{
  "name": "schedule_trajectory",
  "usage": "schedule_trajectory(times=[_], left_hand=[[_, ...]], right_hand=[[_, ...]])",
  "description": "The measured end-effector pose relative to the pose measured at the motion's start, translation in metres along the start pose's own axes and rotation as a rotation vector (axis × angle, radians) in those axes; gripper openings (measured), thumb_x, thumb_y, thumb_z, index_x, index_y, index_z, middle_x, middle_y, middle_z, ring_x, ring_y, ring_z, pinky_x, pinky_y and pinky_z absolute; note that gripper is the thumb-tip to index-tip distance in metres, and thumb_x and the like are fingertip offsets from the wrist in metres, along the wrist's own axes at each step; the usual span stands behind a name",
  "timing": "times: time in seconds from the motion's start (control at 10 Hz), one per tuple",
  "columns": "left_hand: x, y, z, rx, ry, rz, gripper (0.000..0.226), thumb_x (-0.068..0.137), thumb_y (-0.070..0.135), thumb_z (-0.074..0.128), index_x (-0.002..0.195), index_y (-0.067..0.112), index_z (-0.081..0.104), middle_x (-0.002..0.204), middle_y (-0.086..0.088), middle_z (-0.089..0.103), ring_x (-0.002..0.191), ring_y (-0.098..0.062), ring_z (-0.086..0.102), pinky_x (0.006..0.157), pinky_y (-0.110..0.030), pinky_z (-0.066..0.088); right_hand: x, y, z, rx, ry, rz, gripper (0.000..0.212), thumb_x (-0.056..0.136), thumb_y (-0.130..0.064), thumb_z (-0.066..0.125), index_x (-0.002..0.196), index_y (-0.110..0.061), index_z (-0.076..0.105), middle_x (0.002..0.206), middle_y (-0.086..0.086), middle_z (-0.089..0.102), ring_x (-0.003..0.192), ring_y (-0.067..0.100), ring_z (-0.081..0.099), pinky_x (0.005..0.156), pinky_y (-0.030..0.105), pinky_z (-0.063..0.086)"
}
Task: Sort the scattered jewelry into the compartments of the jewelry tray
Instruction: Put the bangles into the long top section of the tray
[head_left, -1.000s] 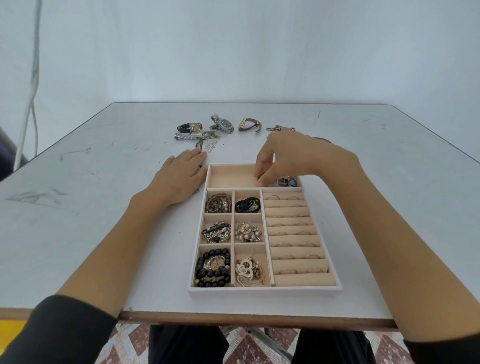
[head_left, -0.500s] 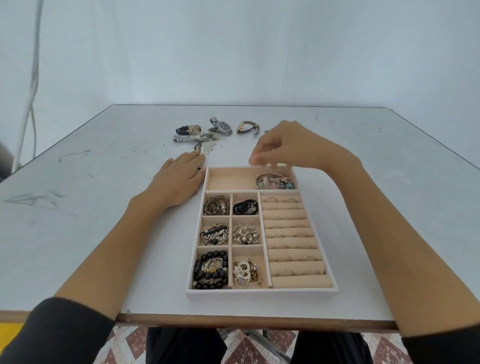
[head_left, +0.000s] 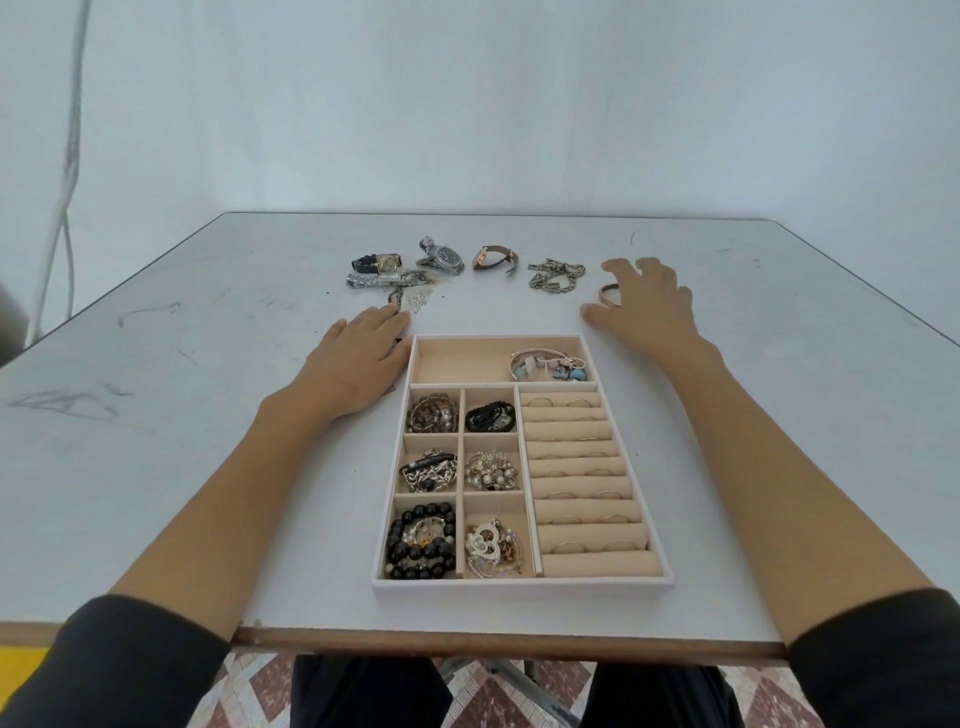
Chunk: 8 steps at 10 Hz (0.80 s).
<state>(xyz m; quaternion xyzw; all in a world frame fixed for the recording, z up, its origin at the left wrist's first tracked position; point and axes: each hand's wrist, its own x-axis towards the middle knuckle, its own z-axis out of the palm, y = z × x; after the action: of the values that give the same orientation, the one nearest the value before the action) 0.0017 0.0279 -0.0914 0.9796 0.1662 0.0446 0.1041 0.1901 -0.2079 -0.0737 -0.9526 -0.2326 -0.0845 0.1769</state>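
Observation:
The white jewelry tray (head_left: 519, 587) lies on the table in front of me; its small compartments hold bracelets and beads, and its right side holds rings on beige rolls. Bangles (head_left: 548, 364) lie in the wide top compartment. My left hand (head_left: 358, 358) rests flat on the table against the tray's top left corner. My right hand (head_left: 649, 306) is spread beyond the tray's top right corner, its fingers over a gold bangle (head_left: 609, 295) lying on the table. A silver chain (head_left: 556, 275) lies just left of that bangle.
Several watches lie in a row at the back: a black-strap watch (head_left: 376, 264), a steel watch (head_left: 441, 257) and a brown-strap watch (head_left: 493, 258). A silver band and earrings (head_left: 400, 291) sit by my left fingertips. The table's wooden front edge (head_left: 509, 644) is near me.
My right hand left the bangles in the top compartment and moved back and right, onto the gold bangle on the table. My left hand stayed in place.

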Motion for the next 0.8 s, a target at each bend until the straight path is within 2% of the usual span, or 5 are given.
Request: schedule_trajectory(times=[0.1, 0.3, 0.5, 0.6, 0.8], left_hand=[[0.000, 0.001, 0.000, 0.001, -0.001, -0.001, 0.051, 0.103, 0.034, 0.021, 0.152, 0.018, 0.019, 0.160, 0.002, 0.012, 0.147, -0.016, 0.008, 0.120, -0.037, 0.004], [0.000, -0.001, 0.001, -0.005, 0.005, 0.002, 0.051, 0.103, 0.035, 0.021, 0.152, 0.018, 0.020, 0.160, 0.002, 0.012, 0.147, -0.015, 0.008, 0.120, -0.037, 0.004], [0.000, -0.001, 0.000, -0.004, 0.002, 0.000, 0.051, 0.103, 0.035, 0.021, 0.152, 0.019, 0.019, 0.160, 0.002, 0.011, 0.148, -0.015, 0.007, 0.120, -0.037, 0.004], [0.000, -0.001, 0.001, -0.004, 0.000, -0.001, 0.051, 0.103, 0.036, 0.021, 0.152, 0.018, 0.019, 0.160, 0.002, 0.011, 0.148, -0.016, 0.007, 0.120, -0.037, 0.003], [-0.001, 0.000, 0.001, -0.010, 0.005, 0.002, 0.051, 0.103, 0.034, 0.021, 0.152, 0.018, 0.020, 0.160, 0.002, 0.012, 0.147, -0.015, 0.008, 0.120, -0.037, 0.003]], right_hand=[[0.001, 0.007, 0.007, -0.037, -0.095, 0.050, 0.063, 0.093, -0.053, 0.041, 0.147, -0.026, 0.026, 0.153, 0.016, 0.022, 0.144, 0.031, 0.013, 0.112, 0.055, 0.008], [0.001, 0.008, 0.008, -0.019, -0.024, 0.014, 0.042, 0.098, -0.035, 0.037, 0.135, -0.018, 0.046, 0.133, 0.019, 0.043, 0.123, 0.036, 0.038, 0.104, 0.045, 0.028], [-0.001, 0.003, 0.000, 0.038, 0.037, 0.046, 0.046, 0.090, -0.038, 0.055, 0.130, -0.016, 0.052, 0.130, 0.016, 0.046, 0.124, 0.032, 0.038, 0.099, 0.040, 0.031], [-0.005, -0.005, -0.016, 0.255, 0.024, 0.065, 0.061, 0.077, -0.043, 0.072, 0.129, -0.016, 0.054, 0.129, 0.008, 0.052, 0.123, 0.024, 0.046, 0.095, 0.036, 0.038], [-0.021, -0.041, -0.048, 0.472, -0.122, -0.065, 0.042, 0.073, -0.050, 0.074, 0.101, -0.019, 0.071, 0.092, -0.006, 0.061, 0.095, 0.012, 0.058, 0.073, 0.026, 0.043]])
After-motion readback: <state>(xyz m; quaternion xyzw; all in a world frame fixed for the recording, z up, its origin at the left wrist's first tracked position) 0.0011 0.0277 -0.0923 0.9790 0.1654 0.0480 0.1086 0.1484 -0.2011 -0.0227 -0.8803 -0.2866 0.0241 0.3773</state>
